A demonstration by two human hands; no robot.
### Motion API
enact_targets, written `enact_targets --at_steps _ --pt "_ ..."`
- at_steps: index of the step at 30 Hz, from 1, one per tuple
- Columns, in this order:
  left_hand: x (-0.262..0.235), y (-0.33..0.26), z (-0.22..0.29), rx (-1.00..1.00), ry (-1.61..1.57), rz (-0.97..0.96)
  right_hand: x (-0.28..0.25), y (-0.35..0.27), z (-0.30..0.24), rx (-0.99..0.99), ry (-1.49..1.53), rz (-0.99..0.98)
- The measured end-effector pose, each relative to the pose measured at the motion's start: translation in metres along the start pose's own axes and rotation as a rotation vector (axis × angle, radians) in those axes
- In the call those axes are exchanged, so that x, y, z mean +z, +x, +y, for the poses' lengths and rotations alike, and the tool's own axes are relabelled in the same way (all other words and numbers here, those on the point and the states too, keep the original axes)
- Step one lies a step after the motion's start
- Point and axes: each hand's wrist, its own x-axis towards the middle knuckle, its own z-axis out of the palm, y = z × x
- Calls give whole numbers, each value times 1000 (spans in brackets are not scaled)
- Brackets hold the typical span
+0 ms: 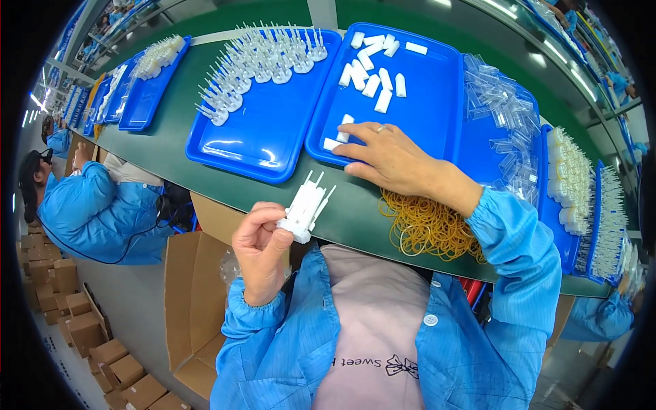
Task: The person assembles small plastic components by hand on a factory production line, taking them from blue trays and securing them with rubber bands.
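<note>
My left hand [261,246] pinches a white plastic piece [305,212] with several thin prongs pointing up and away, held above the table's near edge. My right hand [400,160] reaches over the near edge of a blue tray [430,109], fingers stretched out and apart. Its fingertips are at two small white blocks [346,127] in the tray's near left corner; whether they press on one cannot be told. More white blocks [383,101] lie scattered in the far part of that tray.
Left of it, a blue tray [249,154] holds rows of white pronged pieces [273,58]. At right are clear plastic parts [509,109] and trays of white parts [568,178]. Yellow rubber bands [430,225] lie under my right forearm. A cardboard box [195,294] and a co-worker [102,205] are left.
</note>
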Motion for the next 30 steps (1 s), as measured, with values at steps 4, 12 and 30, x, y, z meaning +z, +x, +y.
enact_targets --at_steps 4,12,30 --pt "2 0 0 5 75 -7 -10 -29 -6 40 -56 -1" --pt "11 -3 0 13 88 -40 -19 -26 -5 45 -188 143" --pt "29 -4 -1 5 95 -182 -6 -61 10 308 -10 145"
